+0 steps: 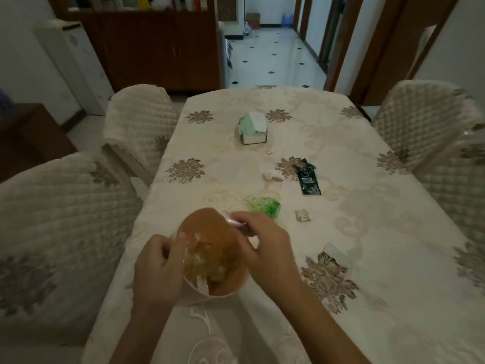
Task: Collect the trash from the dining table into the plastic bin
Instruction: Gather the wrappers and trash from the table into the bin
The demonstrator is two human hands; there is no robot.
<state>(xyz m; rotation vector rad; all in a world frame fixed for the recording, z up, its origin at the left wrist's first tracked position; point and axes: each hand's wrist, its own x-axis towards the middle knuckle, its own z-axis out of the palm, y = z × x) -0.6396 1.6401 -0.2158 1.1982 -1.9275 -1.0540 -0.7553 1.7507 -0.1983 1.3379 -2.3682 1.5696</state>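
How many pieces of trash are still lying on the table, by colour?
White or clear scraps: 4
Green wrapper: 1
Black wrapper: 1
Total: 6

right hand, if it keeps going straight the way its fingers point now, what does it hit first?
The right hand points up-left across the round brown plastic bin, pinching a clear wrapper at its far rim. Straight on, it would probably meet that rim first; depth is unclear.

Dim room, soft blur, brighter hallway (pixel 275 51) behind; wide-angle bending at edges.
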